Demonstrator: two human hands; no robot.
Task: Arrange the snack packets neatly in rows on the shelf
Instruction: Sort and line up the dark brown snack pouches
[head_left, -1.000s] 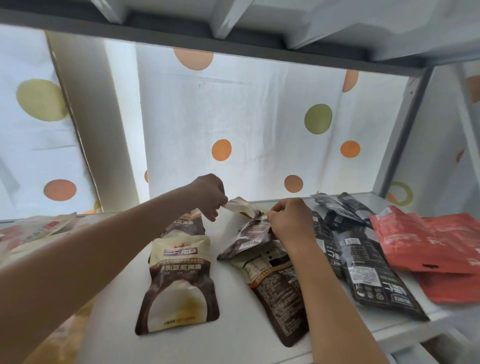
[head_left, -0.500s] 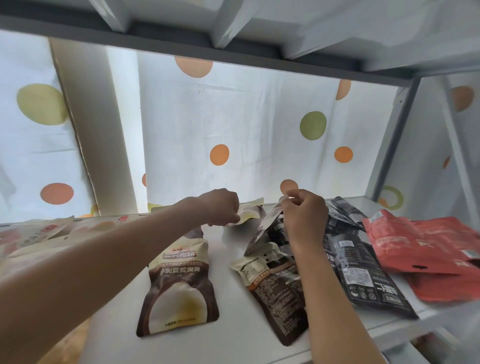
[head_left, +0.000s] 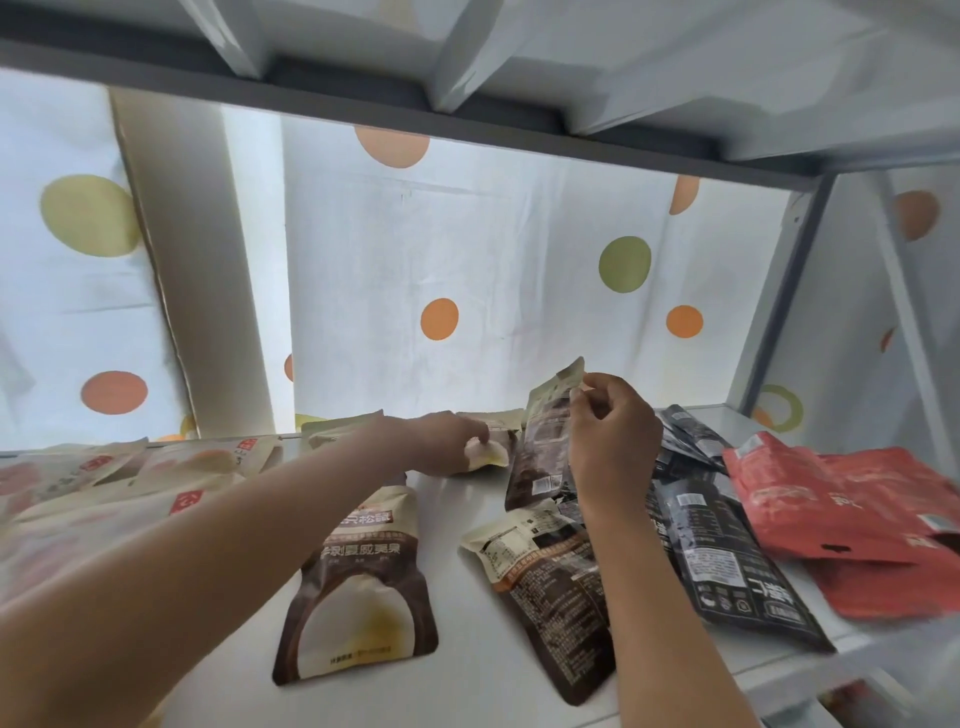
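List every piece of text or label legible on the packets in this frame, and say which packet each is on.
"松鼠": front of the brown-and-cream packet lying under the left forearm; first characters hidden.
"手剥夏威夷果": same packet, line below, roughly readable.
Back labels on the brown packet, the raised packet pinched by the right hand, and the black packet: too small.
Red packets: lettering blurred.
Pale packets at left: red seal marks, unreadable.

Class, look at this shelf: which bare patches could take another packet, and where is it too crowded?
Free: the strip of shelf between the brown-and-cream packet and the face-down brown packet, and the front edge below them. Crowded: the right side, where black packets and red packets overlap, and the left end's pale packets.
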